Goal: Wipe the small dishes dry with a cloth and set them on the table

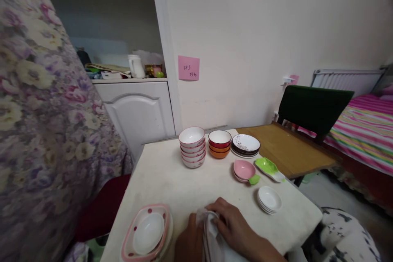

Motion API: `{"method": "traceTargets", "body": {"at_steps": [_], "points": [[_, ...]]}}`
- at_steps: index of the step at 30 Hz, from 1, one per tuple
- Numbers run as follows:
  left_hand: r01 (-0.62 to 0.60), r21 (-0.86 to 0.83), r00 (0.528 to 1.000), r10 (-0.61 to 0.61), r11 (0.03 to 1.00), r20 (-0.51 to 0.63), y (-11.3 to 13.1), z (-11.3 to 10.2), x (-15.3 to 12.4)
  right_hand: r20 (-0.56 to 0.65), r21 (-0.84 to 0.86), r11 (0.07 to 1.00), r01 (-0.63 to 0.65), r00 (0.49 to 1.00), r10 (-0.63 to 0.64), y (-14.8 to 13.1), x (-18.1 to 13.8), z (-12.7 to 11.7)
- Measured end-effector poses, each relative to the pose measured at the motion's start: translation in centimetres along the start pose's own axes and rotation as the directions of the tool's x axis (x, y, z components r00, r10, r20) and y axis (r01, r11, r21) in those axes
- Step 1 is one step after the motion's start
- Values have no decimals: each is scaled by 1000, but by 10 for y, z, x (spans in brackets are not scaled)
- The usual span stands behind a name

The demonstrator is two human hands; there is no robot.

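Observation:
At the near edge of the table my left hand [189, 239] is closed on a pale cloth [209, 235]. My right hand [235, 223] grips the same cloth from the other side, fingers bent over its top. A thin whitish rim shows in the folds between the hands; what it belongs to is hidden. Left of my hands sits a pink-rimmed square dish [127, 240] with red dots, and a smaller white dish [149, 233] lies in it. Off to the right of my right hand is a small stack of white saucers [269, 199].
Farther back stand stacked red-rimmed bowls [192, 147], red and orange bowls [219, 149] and dark-edged plates [245, 143]. Pink dishes [245, 170] and a green leaf-shaped dish [266, 166] lie at right. A brown board [285, 147] and a dark green chair back [313, 108] adjoin the table [162, 176].

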State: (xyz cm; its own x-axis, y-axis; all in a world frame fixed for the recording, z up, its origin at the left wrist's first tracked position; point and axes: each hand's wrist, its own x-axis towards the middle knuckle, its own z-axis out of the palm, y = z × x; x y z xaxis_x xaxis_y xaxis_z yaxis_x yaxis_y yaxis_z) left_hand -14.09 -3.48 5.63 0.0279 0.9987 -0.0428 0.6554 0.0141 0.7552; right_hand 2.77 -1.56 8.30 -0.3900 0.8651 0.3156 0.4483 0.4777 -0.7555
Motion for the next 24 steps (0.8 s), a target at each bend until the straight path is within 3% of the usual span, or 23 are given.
{"method": "traceTargets", "body": {"at_steps": [2,5,10,13,16,19,21,24], "points": [[87,-137,994,-96,987,-55,1,3,0,-113,172,978,-120,984,140,7,-7,18],[155,-185,985,-166,971,-46,1,5,-1,-68,303,938,-166,978,195,10,-14,27],[-18,134,998,11,991,56,-1,0,-2,94,-1,1000,13,995,-13,-3,-3,-8],[-38,125,999,36,991,22,-2,0,-2,113,-16,1000,26,993,-24,-4,0,-9],[35,-76,992,-44,996,-119,-1,1,0,-1,276,950,-144,989,150,5,-5,10],[50,-166,997,-60,985,-54,2,0,3,52,581,779,-237,965,255,13,-10,25],[47,-158,999,-48,986,-2,6,-2,5,94,650,720,-244,966,243,16,-11,27],[91,-115,996,-91,989,11,9,-6,7,137,665,702,-254,966,220,16,-9,24]]}}
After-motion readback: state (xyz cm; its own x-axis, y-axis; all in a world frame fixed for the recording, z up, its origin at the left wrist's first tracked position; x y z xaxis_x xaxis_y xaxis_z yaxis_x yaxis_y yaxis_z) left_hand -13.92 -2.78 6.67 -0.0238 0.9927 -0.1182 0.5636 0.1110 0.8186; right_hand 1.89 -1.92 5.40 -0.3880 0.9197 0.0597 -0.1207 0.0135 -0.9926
